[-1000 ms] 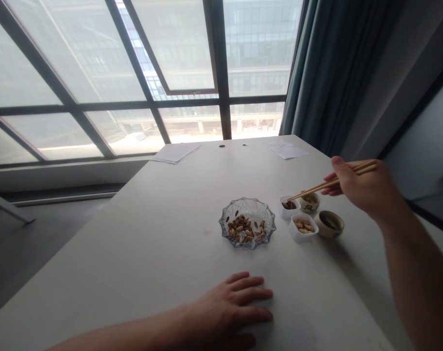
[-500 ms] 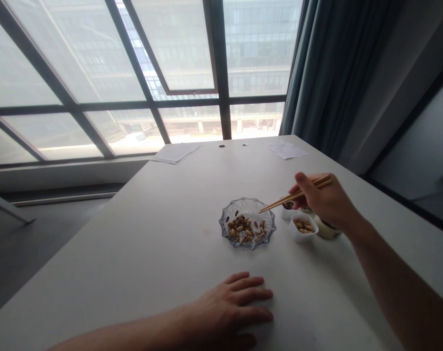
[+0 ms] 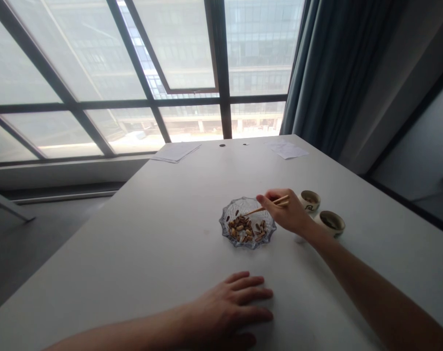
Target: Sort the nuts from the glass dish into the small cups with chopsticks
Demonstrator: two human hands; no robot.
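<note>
My right hand [image 3: 285,212] grips a pair of wooden chopsticks [image 3: 257,210], whose tips reach down into a scalloped clear glass bowl [image 3: 224,235]. Inside the bowl lie brown seeds and tan nuts [image 3: 242,228], with a few dark seeds apart near its left side. Whether the tips hold a seed is too small to tell. My left hand [image 3: 236,304] rests palm down on the white table [image 3: 163,243], fingers spread, nearer to me than the bowl. The small white plastic containers are mostly hidden behind my right hand and wrist.
Two small cream cups with dark markings stand right of my right hand: a nearer cup [image 3: 331,222] and a farther cup [image 3: 310,200]. Loose papers [image 3: 175,152] lie at the far left of the table, and a crumpled sheet [image 3: 289,149] at the far right.
My right hand has moved left and toward the bowl with the chopsticks, lowering their tips into it. The two cups now show more, while the plastic containers are covered. My left hand has stayed put.
</note>
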